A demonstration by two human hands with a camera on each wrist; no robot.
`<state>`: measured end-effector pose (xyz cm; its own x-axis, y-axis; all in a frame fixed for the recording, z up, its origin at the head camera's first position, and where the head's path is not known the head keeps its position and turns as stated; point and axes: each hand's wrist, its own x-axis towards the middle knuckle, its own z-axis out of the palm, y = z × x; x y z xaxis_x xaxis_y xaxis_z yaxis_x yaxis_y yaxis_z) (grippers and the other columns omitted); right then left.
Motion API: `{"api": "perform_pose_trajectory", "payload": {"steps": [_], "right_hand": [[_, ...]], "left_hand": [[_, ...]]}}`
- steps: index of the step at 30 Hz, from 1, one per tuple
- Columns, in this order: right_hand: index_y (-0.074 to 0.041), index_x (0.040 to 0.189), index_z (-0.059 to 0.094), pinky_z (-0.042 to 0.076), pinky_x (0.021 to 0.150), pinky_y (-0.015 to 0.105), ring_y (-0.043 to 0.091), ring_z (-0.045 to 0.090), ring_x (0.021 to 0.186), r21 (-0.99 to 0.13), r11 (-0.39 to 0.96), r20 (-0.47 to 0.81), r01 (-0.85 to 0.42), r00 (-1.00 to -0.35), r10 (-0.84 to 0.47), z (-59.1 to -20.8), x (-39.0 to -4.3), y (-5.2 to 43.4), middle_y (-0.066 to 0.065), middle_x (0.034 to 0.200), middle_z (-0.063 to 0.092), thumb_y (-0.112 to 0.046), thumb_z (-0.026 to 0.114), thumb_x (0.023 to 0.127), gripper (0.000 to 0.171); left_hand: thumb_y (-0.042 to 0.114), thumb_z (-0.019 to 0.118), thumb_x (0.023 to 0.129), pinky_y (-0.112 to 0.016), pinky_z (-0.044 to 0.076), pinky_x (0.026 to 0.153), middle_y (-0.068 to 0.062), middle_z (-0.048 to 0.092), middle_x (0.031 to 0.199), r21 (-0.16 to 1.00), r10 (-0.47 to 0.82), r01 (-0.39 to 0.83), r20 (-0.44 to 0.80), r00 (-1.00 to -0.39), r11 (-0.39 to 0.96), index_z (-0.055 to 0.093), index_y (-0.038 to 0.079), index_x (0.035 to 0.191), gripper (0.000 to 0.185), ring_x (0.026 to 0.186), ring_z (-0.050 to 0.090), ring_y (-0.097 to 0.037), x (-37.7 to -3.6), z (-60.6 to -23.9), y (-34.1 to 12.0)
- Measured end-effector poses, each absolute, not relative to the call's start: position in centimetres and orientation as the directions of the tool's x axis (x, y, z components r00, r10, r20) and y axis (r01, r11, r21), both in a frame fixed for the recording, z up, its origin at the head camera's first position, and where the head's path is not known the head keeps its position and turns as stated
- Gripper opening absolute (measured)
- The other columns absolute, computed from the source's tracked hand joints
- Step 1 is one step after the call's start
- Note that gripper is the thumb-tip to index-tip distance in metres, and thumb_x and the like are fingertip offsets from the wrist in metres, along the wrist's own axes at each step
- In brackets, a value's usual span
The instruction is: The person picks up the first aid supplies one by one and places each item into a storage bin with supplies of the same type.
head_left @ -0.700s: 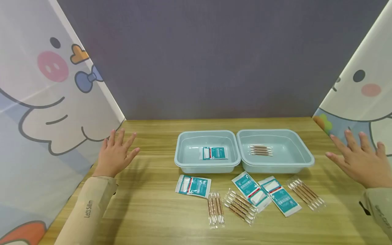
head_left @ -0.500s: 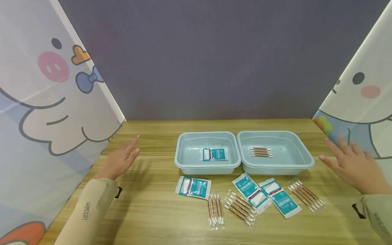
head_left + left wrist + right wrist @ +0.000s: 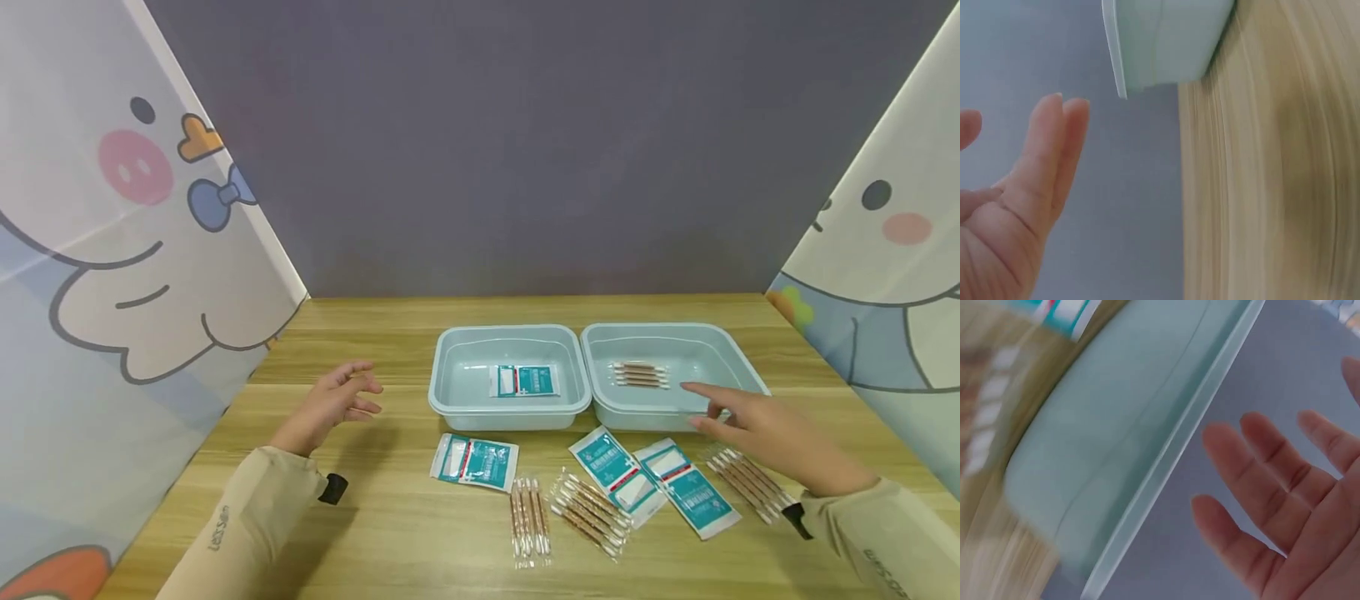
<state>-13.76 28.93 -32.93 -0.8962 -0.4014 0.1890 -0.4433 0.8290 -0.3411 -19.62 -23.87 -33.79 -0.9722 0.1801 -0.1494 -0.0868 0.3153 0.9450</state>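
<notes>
In the head view, the left hand (image 3: 324,408), fingers slack and holding nothing, is well left of the left tray (image 3: 510,418), containing 1 teal packet (image 3: 536,380). The right hand (image 3: 757,425), nothing grasped, is near the right tray (image 3: 667,418), where 1 swab pack (image 3: 640,375) lies; its dark strap (image 3: 797,521) covers part of 1 of the 3 tabletop swab packs (image 3: 590,510), near 3 tabletop packets (image 3: 474,462) (print too small to read).

Left wrist view: loose fingers, tray corner.

Right wrist view: unclenched fingers beside a tray wall.

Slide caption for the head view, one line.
Left hand and right hand, both empty, over a table with two blue trays, swab packs and teal packets.
</notes>
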Motion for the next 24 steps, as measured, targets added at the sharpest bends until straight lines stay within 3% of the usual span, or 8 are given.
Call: {"api": "perform_pose_trajectory", "payload": {"steps": [3, 8, 13, 17, 21, 24], "right_hand": [[-0.002, 0.131, 0.055, 0.034, 0.045, 0.02, -0.003, 0.033, 0.048, -0.396, 0.771, 0.169, -0.499, -0.865, -0.473, -33.0, -13.8, 26.8, -0.012, 0.081, 0.053, -0.026, 0.065, 0.093, 0.046], [-0.005, 0.13, 0.057, 0.037, 0.047, 0.021, -0.002, 0.036, 0.05, -0.442, 0.728, 0.086, -0.524, -0.833, -0.547, -32.9, -13.9, 23.8, -0.01, 0.086, 0.053, -0.034, 0.064, 0.092, 0.048], [-0.006, 0.128, 0.059, 0.038, 0.05, 0.021, -0.003, 0.04, 0.057, -0.415, 0.683, 0.089, -0.601, -0.774, -0.627, -33.6, -14.6, 20.5, -0.005, 0.089, 0.058, -0.032, 0.067, 0.089, 0.048], [-0.007, 0.127, 0.06, 0.043, 0.053, 0.02, -0.003, 0.048, 0.064, -0.368, 0.642, 0.091, -0.673, -0.713, -0.696, -34.6, -15.2, 17.7, 0.002, 0.099, 0.064, -0.031, 0.069, 0.088, 0.047], [-0.008, 0.13, 0.059, 0.052, 0.062, 0.028, 0.006, 0.06, 0.074, -0.33, 0.609, 0.082, -0.721, -0.665, -0.742, -35.4, -15.9, 15.4, 0.005, 0.1, 0.067, -0.034, 0.068, 0.089, 0.049], [-0.008, 0.13, 0.058, 0.055, 0.072, 0.037, 0.019, 0.065, 0.089, -0.304, 0.588, 0.083, -0.749, -0.636, -0.767, -35.8, -16.3, 14.0, 0.005, 0.105, 0.068, -0.036, 0.067, 0.089, 0.05]], "left_hand": [[0.017, 0.044, 0.102, -0.032, 0.056, 0.077, -0.027, 0.049, 0.121, 0.957, 0.171, -0.114, -0.163, -0.972, 0.266, 0.024, -0.006, 0.146, 0.053, 0.082, 0.066, -0.022, -19.7, -34.1, -23.4], [0.014, 0.044, 0.1, -0.029, 0.056, 0.074, -0.023, 0.053, 0.113, 0.954, 0.162, -0.136, -0.183, -0.97, 0.267, 0.025, -0.007, 0.145, 0.053, 0.076, 0.065, -0.019, -20.1, -34.6, -22.6], [0.016, 0.045, 0.1, -0.029, 0.056, 0.071, -0.025, 0.053, 0.113, 0.948, 0.169, -0.144, -0.197, -0.966, 0.284, 0.026, -0.007, 0.145, 0.053, 0.073, 0.065, -0.017, -20.4, -35.0, -21.9], [0.014, 0.045, 0.1, -0.031, 0.056, 0.075, -0.031, 0.047, 0.125, 0.947, 0.185, -0.149, -0.207, -0.961, 0.286, 0.028, -0.008, 0.144, 0.052, 0.078, 0.064, -0.02, -20.8, -35.5, -20.8], [0.012, 0.045, 0.099, -0.032, 0.054, 0.08, -0.032, 0.039, 0.135, 0.951, 0.202, -0.145, -0.204, -0.958, 0.272, 0.028, -0.01, 0.142, 0.051, 0.085, 0.062, -0.027, -21.2, -36.0, -19.6], [0.012, 0.045, 0.099, -0.033, 0.054, 0.081, -0.03, 0.044, 0.13, 0.954, 0.2, -0.153, -0.208, -0.958, 0.256, 0.029, -0.011, 0.141, 0.05, 0.082, 0.062, -0.024, -21.4, -36.4, -19.1]]}}
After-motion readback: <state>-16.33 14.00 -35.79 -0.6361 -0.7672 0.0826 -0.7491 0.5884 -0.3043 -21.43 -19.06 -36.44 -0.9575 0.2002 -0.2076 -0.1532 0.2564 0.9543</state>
